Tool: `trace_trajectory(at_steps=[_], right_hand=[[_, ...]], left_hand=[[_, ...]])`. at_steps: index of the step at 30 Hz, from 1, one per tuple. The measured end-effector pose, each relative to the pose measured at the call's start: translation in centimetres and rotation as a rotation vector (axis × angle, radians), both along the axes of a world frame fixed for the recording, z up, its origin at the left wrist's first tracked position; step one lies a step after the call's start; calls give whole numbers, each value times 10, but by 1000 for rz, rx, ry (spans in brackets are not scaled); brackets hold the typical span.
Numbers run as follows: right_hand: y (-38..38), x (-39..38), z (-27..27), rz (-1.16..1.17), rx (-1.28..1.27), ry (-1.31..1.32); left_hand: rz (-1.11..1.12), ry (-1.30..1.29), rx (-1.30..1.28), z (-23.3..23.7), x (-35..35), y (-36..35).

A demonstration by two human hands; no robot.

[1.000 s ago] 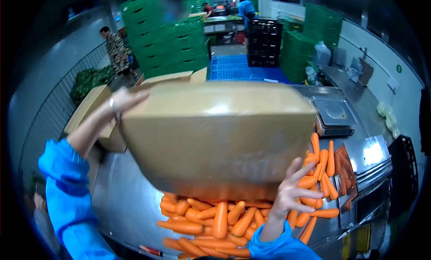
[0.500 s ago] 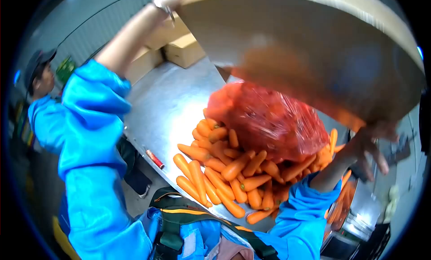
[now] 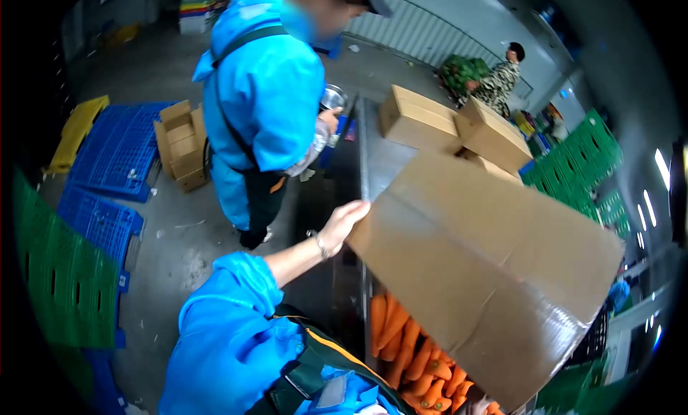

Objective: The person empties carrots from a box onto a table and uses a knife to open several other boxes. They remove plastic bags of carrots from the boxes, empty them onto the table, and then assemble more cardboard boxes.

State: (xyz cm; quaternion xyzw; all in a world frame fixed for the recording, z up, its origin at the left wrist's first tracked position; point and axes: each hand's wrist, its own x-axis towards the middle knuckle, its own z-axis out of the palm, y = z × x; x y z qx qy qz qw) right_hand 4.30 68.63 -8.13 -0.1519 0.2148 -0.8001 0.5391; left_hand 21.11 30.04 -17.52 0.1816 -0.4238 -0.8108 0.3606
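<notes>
A cardboard box (image 3: pixel 494 272) is tipped over the metal table, its taped outer face towards me. My left hand (image 3: pixel 345 225), with a bracelet at the wrist, is closed on the box's left edge. Only a small part of my right hand (image 3: pixel 479 403) shows at the bottom, by the box's lower edge; its fingers are hidden. Loose carrots (image 3: pixel 412 358) lie in a heap under and in front of the box. The box hides whatever is behind it.
A co-worker in a blue jacket (image 3: pixel 265 92) stands across the table edge, holding a metal bowl (image 3: pixel 333 98). Cardboard boxes (image 3: pixel 419 117) sit at the table's far end. Blue pallets (image 3: pixel 118 150) and green crates (image 3: pixel 64 272) are on the left. Another person (image 3: pixel 502 78) is farther back.
My view has swung left, towards the co-worker. The box has turned from its open, shadowed side to its taped outer face. The red plastic bag on the carrots is now out of sight.
</notes>
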Motion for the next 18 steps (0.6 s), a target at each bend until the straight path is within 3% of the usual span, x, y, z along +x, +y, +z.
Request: trace_trajectory(at_steps=[5, 10, 11, 13, 16, 18], right_hand=[[-61, 66, -43, 181, 376, -74], [-99, 117, -68, 412, 560, -60], [-102, 126, -69, 474, 574, -65], [-104, 129, -64, 599, 569, -52], [-110, 133, -51, 892, 523, 3], [-119, 133, -45, 1090, 462, 82]], left_hand=[[129, -13, 347, -93, 106, 24], [68, 193, 637, -132, 191, 53], [132, 116, 788, -133, 208, 59], [112, -2, 679, -162, 213, 67], [99, -293, 667, -267, 231, 67], [97, -291, 627, -242, 253, 86]])
